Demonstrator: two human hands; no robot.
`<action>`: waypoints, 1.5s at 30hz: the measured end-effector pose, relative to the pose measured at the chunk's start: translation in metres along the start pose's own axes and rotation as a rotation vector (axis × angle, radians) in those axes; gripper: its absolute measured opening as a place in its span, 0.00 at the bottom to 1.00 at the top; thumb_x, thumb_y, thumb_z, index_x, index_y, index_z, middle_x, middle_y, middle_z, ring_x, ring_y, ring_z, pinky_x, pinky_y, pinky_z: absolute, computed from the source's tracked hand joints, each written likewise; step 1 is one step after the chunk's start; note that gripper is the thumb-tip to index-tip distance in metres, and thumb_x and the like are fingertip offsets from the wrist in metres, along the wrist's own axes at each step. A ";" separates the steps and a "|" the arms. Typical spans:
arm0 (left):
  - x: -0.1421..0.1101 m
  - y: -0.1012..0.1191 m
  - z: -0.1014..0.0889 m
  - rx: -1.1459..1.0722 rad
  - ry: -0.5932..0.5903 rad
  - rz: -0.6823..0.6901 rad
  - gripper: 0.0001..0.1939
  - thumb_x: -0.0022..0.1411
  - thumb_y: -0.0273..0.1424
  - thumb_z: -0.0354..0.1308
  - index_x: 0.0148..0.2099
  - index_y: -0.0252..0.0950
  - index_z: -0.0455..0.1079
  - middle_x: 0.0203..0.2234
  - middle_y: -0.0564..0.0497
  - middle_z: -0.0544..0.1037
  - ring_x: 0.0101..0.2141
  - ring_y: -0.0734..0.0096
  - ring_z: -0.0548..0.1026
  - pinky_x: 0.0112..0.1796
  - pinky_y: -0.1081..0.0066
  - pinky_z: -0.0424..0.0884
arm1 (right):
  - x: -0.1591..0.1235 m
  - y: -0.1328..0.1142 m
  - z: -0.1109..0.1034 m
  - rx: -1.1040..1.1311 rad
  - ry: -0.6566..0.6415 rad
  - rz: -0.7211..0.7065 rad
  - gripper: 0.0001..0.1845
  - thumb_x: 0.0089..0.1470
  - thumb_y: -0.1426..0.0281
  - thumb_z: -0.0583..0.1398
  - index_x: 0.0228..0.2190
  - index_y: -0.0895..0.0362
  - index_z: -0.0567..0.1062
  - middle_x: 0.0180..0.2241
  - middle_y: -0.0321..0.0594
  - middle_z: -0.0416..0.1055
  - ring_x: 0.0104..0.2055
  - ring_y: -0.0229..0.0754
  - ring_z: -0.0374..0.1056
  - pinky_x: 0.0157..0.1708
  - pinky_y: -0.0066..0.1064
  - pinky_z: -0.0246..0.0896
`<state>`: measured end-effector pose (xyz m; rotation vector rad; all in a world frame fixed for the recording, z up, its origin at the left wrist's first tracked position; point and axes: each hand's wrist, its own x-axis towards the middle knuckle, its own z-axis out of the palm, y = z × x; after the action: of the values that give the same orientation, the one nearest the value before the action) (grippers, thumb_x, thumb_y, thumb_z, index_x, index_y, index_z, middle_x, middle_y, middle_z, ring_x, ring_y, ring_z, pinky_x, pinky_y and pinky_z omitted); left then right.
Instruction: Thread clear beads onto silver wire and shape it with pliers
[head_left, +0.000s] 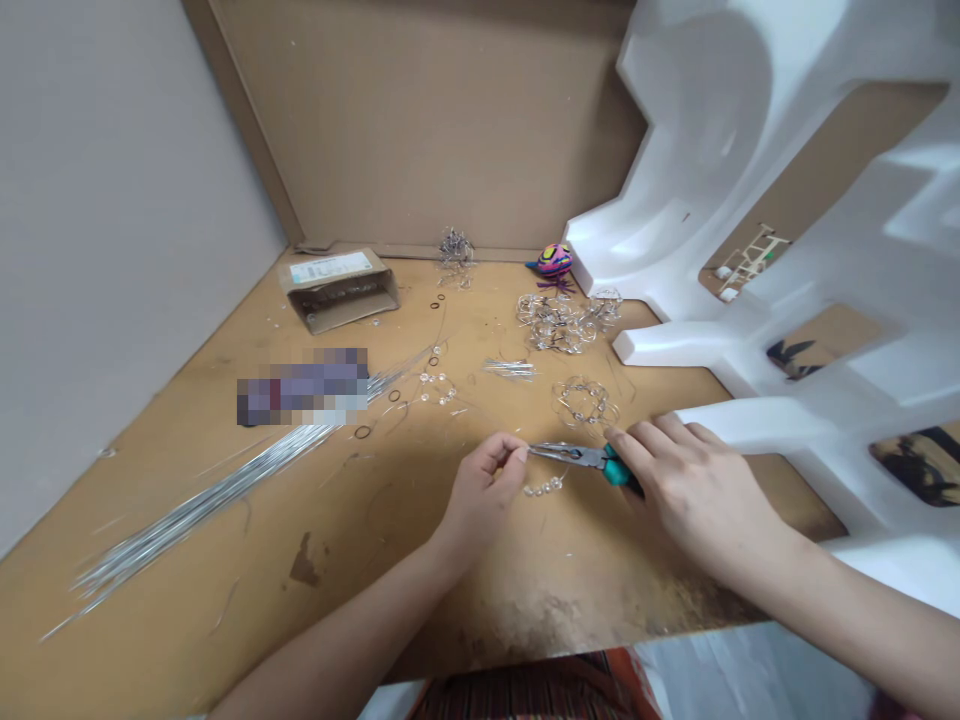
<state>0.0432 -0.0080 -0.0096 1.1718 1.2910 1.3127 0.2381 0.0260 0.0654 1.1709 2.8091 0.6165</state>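
The left hand [480, 495] was held nearly closed, its thumb and forefinger pinched together at the tip of a pair of needle-nose pliers [577, 458] with teal grips; whatever was pinched there was too small to be made out. The pliers were gripped by the right hand [697, 490], its fingers curled over the handles, and their nose was pointed toward the left hand. Just below the nose, a short string of clear beads [544, 487] was lying on a scuffed wooden workbench [600, 600]. Beyond the hands, a ring of beaded wire [585, 402], a heap of wire-and-bead clusters [559, 322] and a small bundle of short wires [510, 370] were spread out. A long sheaf of straight silver wires [202, 500] was laid to the left, running up to a pixelated patch [304, 385]. An opened cardboard box [339, 290] and a small multicoloured object [553, 262] were placed near the back, and white moulded foam [750, 200] was standing along the right.
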 end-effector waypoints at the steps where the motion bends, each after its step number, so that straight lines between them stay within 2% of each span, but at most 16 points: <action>1: 0.000 0.000 0.000 -0.001 0.000 0.001 0.08 0.57 0.33 0.49 0.29 0.36 0.63 0.19 0.58 0.58 0.21 0.78 0.55 0.23 0.78 0.53 | 0.000 0.000 0.000 0.004 -0.006 0.000 0.09 0.51 0.75 0.54 0.36 0.59 0.69 0.28 0.40 0.66 0.33 0.45 0.59 0.31 0.33 0.44; 5: 0.000 0.000 0.001 0.008 -0.008 -0.003 0.07 0.58 0.32 0.49 0.29 0.35 0.64 0.20 0.57 0.61 0.22 0.79 0.56 0.23 0.78 0.54 | 0.000 0.001 0.002 0.013 -0.012 0.006 0.05 0.52 0.73 0.54 0.33 0.57 0.69 0.26 0.39 0.65 0.32 0.44 0.59 0.31 0.33 0.44; 9: 0.000 0.001 0.002 -0.004 0.007 -0.022 0.08 0.57 0.33 0.49 0.30 0.35 0.64 0.21 0.57 0.63 0.22 0.79 0.57 0.23 0.78 0.54 | 0.002 0.000 0.002 -0.011 0.001 0.016 0.05 0.52 0.72 0.55 0.33 0.57 0.69 0.26 0.39 0.66 0.31 0.44 0.59 0.30 0.33 0.43; 13: 0.001 0.001 0.002 -0.052 0.033 -0.078 0.09 0.57 0.34 0.50 0.29 0.35 0.64 0.17 0.59 0.58 0.20 0.79 0.55 0.22 0.77 0.53 | 0.005 -0.002 0.001 -0.021 0.006 0.029 0.05 0.51 0.73 0.55 0.33 0.57 0.69 0.27 0.40 0.67 0.31 0.44 0.59 0.29 0.32 0.42; 19: 0.005 0.001 0.000 -0.194 -0.011 -0.137 0.09 0.58 0.34 0.49 0.29 0.35 0.65 0.13 0.60 0.56 0.18 0.79 0.55 0.23 0.77 0.54 | 0.006 -0.004 -0.003 -0.008 -0.013 0.049 0.03 0.51 0.72 0.55 0.29 0.57 0.69 0.25 0.41 0.66 0.30 0.44 0.59 0.29 0.32 0.42; 27: 0.002 0.002 0.001 -0.089 0.015 -0.055 0.10 0.58 0.35 0.49 0.28 0.36 0.61 0.16 0.59 0.57 0.20 0.79 0.56 0.23 0.77 0.54 | 0.007 -0.008 -0.005 0.002 -0.036 0.105 0.03 0.49 0.69 0.55 0.27 0.56 0.68 0.24 0.39 0.66 0.28 0.44 0.60 0.25 0.32 0.39; 32: -0.002 0.001 0.002 -0.048 0.059 0.028 0.08 0.58 0.34 0.49 0.30 0.36 0.64 0.18 0.58 0.59 0.21 0.78 0.57 0.25 0.77 0.56 | 0.004 -0.009 -0.006 0.028 -0.050 0.135 0.05 0.49 0.67 0.55 0.26 0.55 0.67 0.24 0.39 0.66 0.28 0.44 0.60 0.23 0.31 0.36; 41: -0.004 0.000 0.004 0.009 0.080 0.034 0.09 0.59 0.35 0.49 0.30 0.37 0.62 0.18 0.58 0.60 0.22 0.77 0.58 0.26 0.76 0.57 | 0.005 -0.011 -0.006 0.048 0.008 0.112 0.05 0.49 0.69 0.55 0.25 0.56 0.68 0.23 0.39 0.66 0.28 0.42 0.60 0.23 0.31 0.39; 45: -0.004 -0.001 0.004 -0.003 0.086 0.035 0.09 0.59 0.35 0.48 0.30 0.37 0.62 0.18 0.58 0.60 0.22 0.77 0.59 0.25 0.76 0.57 | 0.006 -0.013 -0.004 0.049 -0.015 0.114 0.04 0.48 0.69 0.55 0.25 0.55 0.68 0.21 0.38 0.65 0.26 0.42 0.60 0.22 0.31 0.36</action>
<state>0.0476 -0.0120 -0.0110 1.1515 1.3344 1.4034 0.2242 0.0202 0.0651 1.3464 2.7757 0.5454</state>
